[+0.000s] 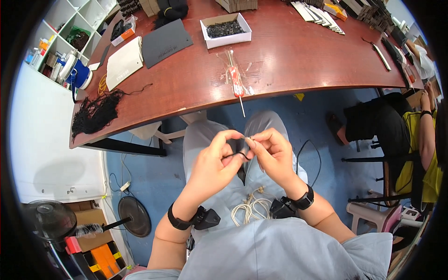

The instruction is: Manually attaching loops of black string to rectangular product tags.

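Over my lap, my left hand (210,163) and my right hand (276,156) meet with fingers pinched. A thin black cord (238,153) curves between them, its ends partly hidden by the fingers. Something small and pale shows at the right fingertips, too small to name. Beyond the hands, a tool with a red-and-white handle (236,83) is stuck down with clear tape, and its thin metal shaft juts past the table's near edge. A coiled bundle of white cords (251,208) lies on my lap, below both wrists.
On the reddish-brown table (186,88) lie a heap of black cords (95,114), cream cards (125,64) and dark grey cards (166,44). A white box (228,42) holds small black pieces. Another person (420,135) sits at the right. A fan (46,219) stands lower left.
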